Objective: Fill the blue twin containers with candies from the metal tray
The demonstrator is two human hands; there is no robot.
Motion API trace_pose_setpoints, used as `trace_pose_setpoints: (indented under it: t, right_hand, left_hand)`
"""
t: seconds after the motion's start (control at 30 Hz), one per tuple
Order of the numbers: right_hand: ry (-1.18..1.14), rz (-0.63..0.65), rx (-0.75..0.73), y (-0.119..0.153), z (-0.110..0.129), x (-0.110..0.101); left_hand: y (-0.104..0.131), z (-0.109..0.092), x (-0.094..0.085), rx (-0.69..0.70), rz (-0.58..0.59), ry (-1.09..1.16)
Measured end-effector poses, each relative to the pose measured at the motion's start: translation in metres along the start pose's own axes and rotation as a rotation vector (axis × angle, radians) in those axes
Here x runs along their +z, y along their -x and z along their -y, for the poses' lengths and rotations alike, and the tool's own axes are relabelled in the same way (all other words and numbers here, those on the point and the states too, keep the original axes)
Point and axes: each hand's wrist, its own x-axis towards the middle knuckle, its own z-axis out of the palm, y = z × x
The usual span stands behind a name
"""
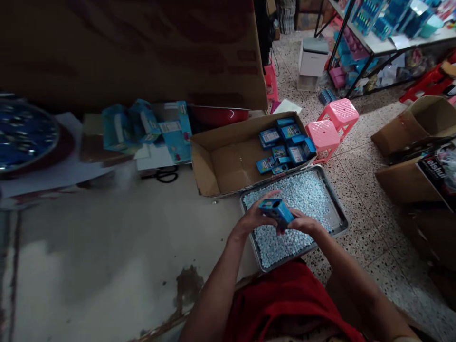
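Observation:
Above a metal tray (337, 216) I hold a small blue box (281, 212), tilted, with a dark round hole showing in its end. My left hand (252, 218) is wrapped round its left side. On the lower right side, the fingers of my right hand (302, 222) grip the same box. Small pale blue and white pellets (281, 244) cover most of the tray. Just behind it stands an open cardboard box (228, 166), with several small blue boxes (295, 153) gathered at its right end.
Black scissors (166, 175) lie on the table (124, 247) near blue packaging (174, 137). A round tray of blue shiny pieces (24, 135) sits far left. Pink stools (324, 135) stand on the floor beyond the table's right edge, with cardboard cartons (406, 123) further right.

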Motion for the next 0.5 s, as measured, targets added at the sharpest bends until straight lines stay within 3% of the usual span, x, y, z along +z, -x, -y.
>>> trace_pose_setpoints:
  t: [0.03,0.1,0.2,0.23,0.27,0.37,0.43,0.5]
  right_hand:
    - [0.045,0.049,0.047,-0.005,0.008,-0.006]
    - [0.254,-0.052,0.077,-0.025,0.033,-0.025]
    - [0.838,-0.546,-0.065,-0.075,0.087,-0.061]
    - [1.101,-0.67,-0.089,-0.095,0.104,-0.073]
    - [1.368,-0.696,-0.056,-0.116,0.119,-0.084]
    - [1.844,-0.509,0.151,-0.172,0.145,-0.108]
    - [1.89,-0.394,0.212,-0.197,0.151,-0.118]
    - [1.897,-0.342,0.18,-0.207,0.155,-0.124]
  left_hand:
    - [0.002,0.002,-0.005,0.002,-0.057,0.045]
    - [0.005,0.005,-0.017,0.07,-0.249,0.14]
    - [0.002,-0.002,-0.038,0.176,-0.534,0.143]
    - [-0.001,-0.006,-0.046,0.189,-0.595,0.099]
    - [-0.004,-0.011,-0.053,0.199,-0.642,0.051]
    - [-0.014,-0.023,-0.076,0.223,-0.689,-0.039]
    - [-0.019,-0.026,-0.09,0.229,-0.713,-0.024]
    - [-0.024,-0.025,-0.104,0.231,-0.744,0.014]
